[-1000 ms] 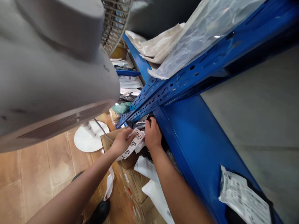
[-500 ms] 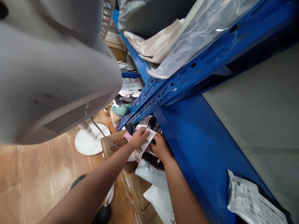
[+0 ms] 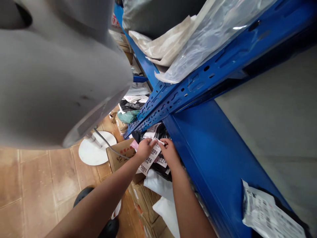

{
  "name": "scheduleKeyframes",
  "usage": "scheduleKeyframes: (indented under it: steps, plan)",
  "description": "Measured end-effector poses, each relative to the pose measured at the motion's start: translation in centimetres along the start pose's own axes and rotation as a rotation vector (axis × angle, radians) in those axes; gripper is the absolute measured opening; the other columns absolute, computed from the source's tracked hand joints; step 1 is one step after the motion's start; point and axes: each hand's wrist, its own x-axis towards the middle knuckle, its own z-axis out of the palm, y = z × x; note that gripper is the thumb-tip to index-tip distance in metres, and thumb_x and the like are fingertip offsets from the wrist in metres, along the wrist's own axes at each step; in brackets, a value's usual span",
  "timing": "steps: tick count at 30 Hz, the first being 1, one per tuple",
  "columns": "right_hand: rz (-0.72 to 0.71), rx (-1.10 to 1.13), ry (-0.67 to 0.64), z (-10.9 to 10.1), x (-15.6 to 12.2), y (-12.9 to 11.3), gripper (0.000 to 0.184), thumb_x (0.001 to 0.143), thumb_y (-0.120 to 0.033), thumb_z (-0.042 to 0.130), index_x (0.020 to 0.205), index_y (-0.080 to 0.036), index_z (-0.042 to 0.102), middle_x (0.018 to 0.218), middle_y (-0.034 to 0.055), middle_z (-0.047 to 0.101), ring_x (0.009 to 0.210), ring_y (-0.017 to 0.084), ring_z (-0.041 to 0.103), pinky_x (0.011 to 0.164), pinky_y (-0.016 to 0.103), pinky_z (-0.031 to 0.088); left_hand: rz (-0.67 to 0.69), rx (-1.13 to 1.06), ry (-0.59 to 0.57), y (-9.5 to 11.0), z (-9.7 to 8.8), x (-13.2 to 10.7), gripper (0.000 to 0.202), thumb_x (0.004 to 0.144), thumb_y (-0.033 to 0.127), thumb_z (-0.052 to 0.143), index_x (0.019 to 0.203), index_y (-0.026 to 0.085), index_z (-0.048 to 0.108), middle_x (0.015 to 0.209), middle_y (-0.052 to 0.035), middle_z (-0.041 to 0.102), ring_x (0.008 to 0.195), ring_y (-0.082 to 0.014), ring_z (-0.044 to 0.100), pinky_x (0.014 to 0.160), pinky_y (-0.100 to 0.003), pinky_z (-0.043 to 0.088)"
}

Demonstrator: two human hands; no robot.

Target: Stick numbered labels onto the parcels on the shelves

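Note:
My left hand [image 3: 143, 148] pinches a white strip of numbered labels [image 3: 149, 159] that hangs down from it. My right hand [image 3: 170, 152] meets it at the top end of the strip, fingers pinched there too. Both hands hover over black plastic parcels [image 3: 160, 133] with white labels that lie on the lower shelf, just under the blue perforated shelf beam [image 3: 173, 96]. Below the hands sit a white mailer bag [image 3: 158, 184] and cardboard boxes [image 3: 141, 198].
A big grey fan head [image 3: 56, 72] fills the upper left; its round white base [image 3: 95, 148] and cable stand on the tiled floor. Clear and beige bags [image 3: 198, 39] lie on the upper shelf. Another labelled black parcel [image 3: 269, 215] rests at lower right.
My right hand has come out from under the beam and moved to the top of the label strip. The left hand with the strip has shifted slightly right and down.

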Motion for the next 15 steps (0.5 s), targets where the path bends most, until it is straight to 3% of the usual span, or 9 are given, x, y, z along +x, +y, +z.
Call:
scheduleKeyframes:
  steps: [4,7,12,15]
  plan:
    - [0.021,-0.1,0.047,0.0,-0.1,-0.2,0.009,0.072,-0.027,0.053,0.073,-0.019,0.056,0.072,0.003,0.062,0.07,0.02,0.058,0.068,0.033,0.045,-0.07,0.007,-0.004,0.3,-0.1,0.0,0.039,0.078,0.047,0.047,0.051,0.02,0.043,0.045,0.0037,0.04,0.045,-0.0114,0.04,0.045,-0.024,0.026]
    - [0.02,-0.186,0.075,0.0,-0.2,-0.7,0.007,0.075,-0.025,0.051,0.076,-0.019,0.056,0.075,0.0039,0.063,0.073,0.02,0.058,0.07,0.032,0.044,-0.085,0.016,-0.015,0.6,-0.4,-0.1,0.03,0.075,0.042,0.053,0.057,0.019,0.05,0.05,0.0033,0.048,0.048,-0.0119,0.046,0.046,-0.023,0.031]
    - [0.014,-0.361,0.091,0.2,-0.6,-1.5,0.007,0.078,-0.018,0.051,0.078,-0.018,0.059,0.082,0.0076,0.064,0.08,0.022,0.058,0.073,0.031,0.041,-0.104,0.14,0.036,0.8,-0.2,-0.3,0.038,0.079,0.039,0.053,0.049,0.02,0.041,0.045,0.0035,0.044,0.046,-0.0123,0.045,0.046,-0.024,0.028]
    - [0.026,-0.45,0.096,0.3,-0.8,-2.1,0.01,0.08,-0.015,0.051,0.08,-0.017,0.061,0.082,0.0083,0.064,0.077,0.021,0.057,0.068,0.029,0.039,-0.065,0.232,0.076,0.7,0.2,-0.8,0.036,0.084,0.04,0.047,0.054,0.019,0.046,0.054,0.0015,0.052,0.057,-0.014,0.052,0.051,-0.024,0.031]
